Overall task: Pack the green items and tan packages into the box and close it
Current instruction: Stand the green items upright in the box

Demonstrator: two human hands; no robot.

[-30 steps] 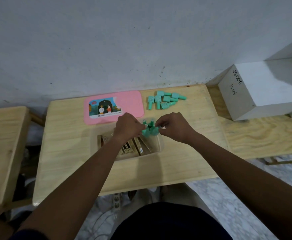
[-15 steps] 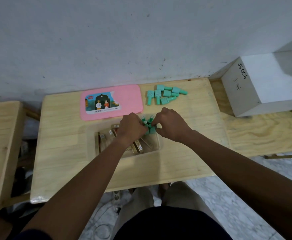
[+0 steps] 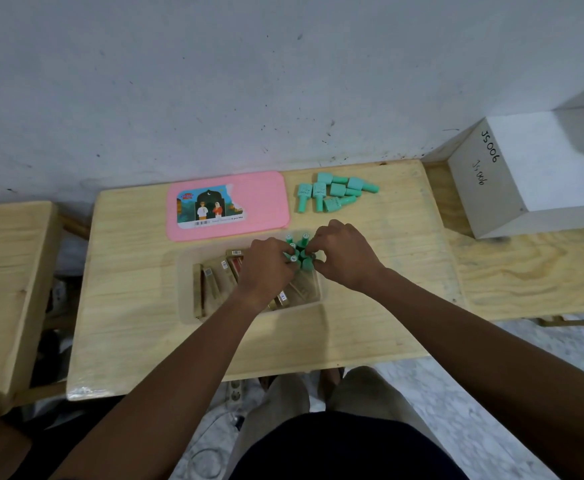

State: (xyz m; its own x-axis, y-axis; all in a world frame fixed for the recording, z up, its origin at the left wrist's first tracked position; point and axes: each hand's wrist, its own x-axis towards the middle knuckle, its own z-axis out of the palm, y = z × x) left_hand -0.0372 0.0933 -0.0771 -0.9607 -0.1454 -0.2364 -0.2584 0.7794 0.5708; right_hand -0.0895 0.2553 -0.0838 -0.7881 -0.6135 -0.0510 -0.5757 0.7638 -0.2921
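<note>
A clear plastic box (image 3: pixel 186 306) sits on the wooden table, holding several tan packages (image 3: pixel 214 282) that lean in a row. Over its far right corner, my left hand (image 3: pixel 266 268) and my right hand (image 3: pixel 346 254) close from both sides on a cluster of green bottles (image 3: pixel 299 252) standing upright with caps up. Several more green bottles (image 3: pixel 332 194) lie loose on the table beyond the box, to the right. The box's pink lid (image 3: pixel 259 206), with a picture label, lies flat at the far edge.
The wooden table (image 3: pixel 138 334) stands against a grey-white wall. A white carton (image 3: pixel 533 174) marked JS006 rests on a plywood bench at the right. Another wooden table (image 3: pixel 3 271) stands at the left. My legs and a cable on the floor show below.
The head camera has shifted a little. Both hands stay closed around the green bottle cluster at the box's far right corner, having lowered it slightly toward the box.
</note>
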